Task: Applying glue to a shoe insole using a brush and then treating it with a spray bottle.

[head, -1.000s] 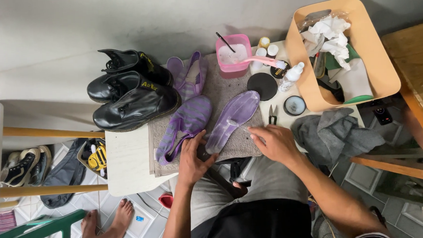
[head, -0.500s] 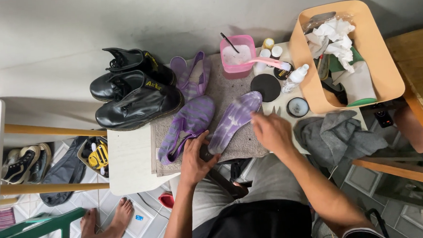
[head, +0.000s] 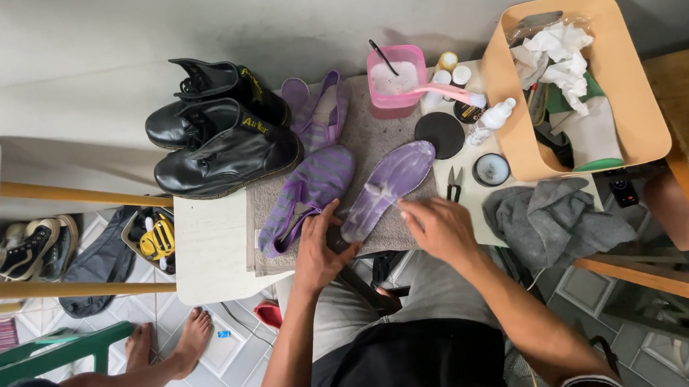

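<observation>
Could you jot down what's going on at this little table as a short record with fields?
Place: small white table with a grey towel
Left hand: grips the heel end of a purple insole
Right hand: open, just right of the insole
Beside: purple shoe, black boots
Behind: pink cup, tan tray

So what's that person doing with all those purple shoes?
A person sits at a small white table spread with a grey towel. Their left hand grips the heel end of a purple shoe sole turned bottom-up, and their right hand hovers just beside it. Another purple striped slip-on shoe lies next to it. Two black leather boots stand at the table's far left, and a pink cup with white foam sits behind.
</observation>
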